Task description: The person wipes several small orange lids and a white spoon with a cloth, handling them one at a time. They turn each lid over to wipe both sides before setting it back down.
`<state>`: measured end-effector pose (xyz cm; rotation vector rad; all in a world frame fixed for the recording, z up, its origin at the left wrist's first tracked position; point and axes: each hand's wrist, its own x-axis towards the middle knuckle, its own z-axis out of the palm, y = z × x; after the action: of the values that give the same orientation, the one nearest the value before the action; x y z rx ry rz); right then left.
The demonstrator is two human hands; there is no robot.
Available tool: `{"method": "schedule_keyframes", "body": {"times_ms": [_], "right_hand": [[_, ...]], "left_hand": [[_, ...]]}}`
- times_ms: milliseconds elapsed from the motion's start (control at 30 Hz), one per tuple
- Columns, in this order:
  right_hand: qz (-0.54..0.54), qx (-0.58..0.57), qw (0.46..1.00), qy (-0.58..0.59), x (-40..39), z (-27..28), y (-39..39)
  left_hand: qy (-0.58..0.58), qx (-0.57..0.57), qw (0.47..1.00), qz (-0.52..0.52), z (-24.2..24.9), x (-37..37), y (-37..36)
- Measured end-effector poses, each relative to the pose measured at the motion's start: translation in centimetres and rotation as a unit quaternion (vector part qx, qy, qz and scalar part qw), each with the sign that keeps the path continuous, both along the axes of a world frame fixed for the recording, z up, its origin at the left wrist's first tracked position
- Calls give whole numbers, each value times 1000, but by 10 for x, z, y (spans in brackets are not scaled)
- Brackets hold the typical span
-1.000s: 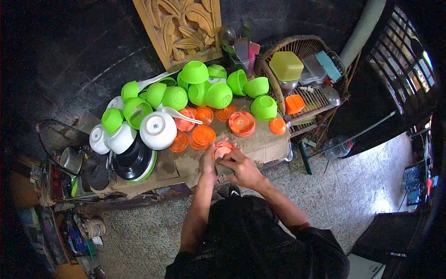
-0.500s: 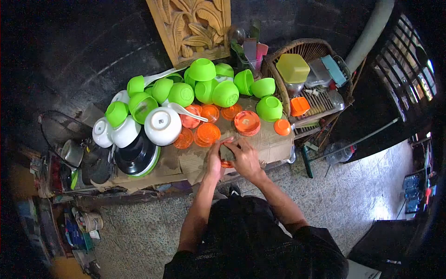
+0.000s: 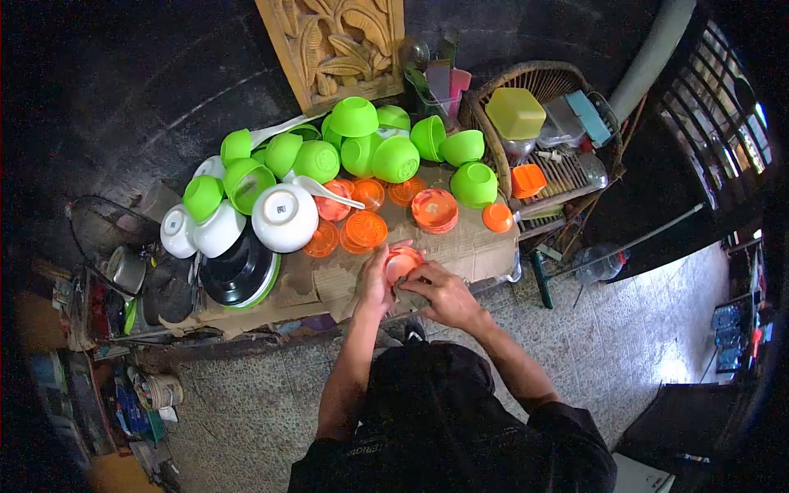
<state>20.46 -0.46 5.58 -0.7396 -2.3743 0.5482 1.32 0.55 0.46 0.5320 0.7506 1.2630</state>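
Observation:
An orange dish (image 3: 403, 264) with a paler middle is held in front of the table's front edge. My left hand (image 3: 376, 283) is closed round its left side. At its lower right, my right hand (image 3: 444, 296) has its fingers bent against a small dark thing at the rim, too small to name. Just beyond the hands lie a stack of orange dishes (image 3: 434, 210) and an orange patterned disc (image 3: 366, 229) on the cardboard (image 3: 477, 246).
Green bowls (image 3: 396, 159) are piled at the back, with white bowls (image 3: 284, 218) and a black bowl (image 3: 238, 275) at the left. A wicker rack (image 3: 538, 78) holds plastic containers at the right. A carved wooden panel (image 3: 345, 49) leans behind.
The orange dish between my hands has been turned up, so its round face now shows. My right hand has moved slightly right and down, and its fingers have shifted to the dish's lower edge.

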Motion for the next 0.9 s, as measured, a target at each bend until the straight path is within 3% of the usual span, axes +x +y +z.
{"method": "schedule_keyframes", "body": {"times_ms": [100,167,300,500,633,733,800,900], "right_hand": [[-34,-29,997,-65,8,1,4],[-59,-2,997,-47,5,-3,8],[-147,54,988,-14,-8,-9,20],[-201,18,979,19,-35,-4,20],[-169,-4,984,61,-47,-13,10],[-105,28,993,41,-41,-18,4],[-63,-35,997,35,-31,-11,-1],[-27,-25,999,17,-15,-5,-4]], "left_hand": [[-35,-5,999,-8,-5,0,3],[-63,-15,998,-12,-7,-1,4],[-13,-8,1000,21,-3,3,2],[43,3,998,50,1,7,1],[25,4,998,50,-4,1,1],[-46,-18,999,-4,3,0,-2],[-45,-36,998,-7,3,0,0],[-52,-37,998,-16,-3,1,6]]}}
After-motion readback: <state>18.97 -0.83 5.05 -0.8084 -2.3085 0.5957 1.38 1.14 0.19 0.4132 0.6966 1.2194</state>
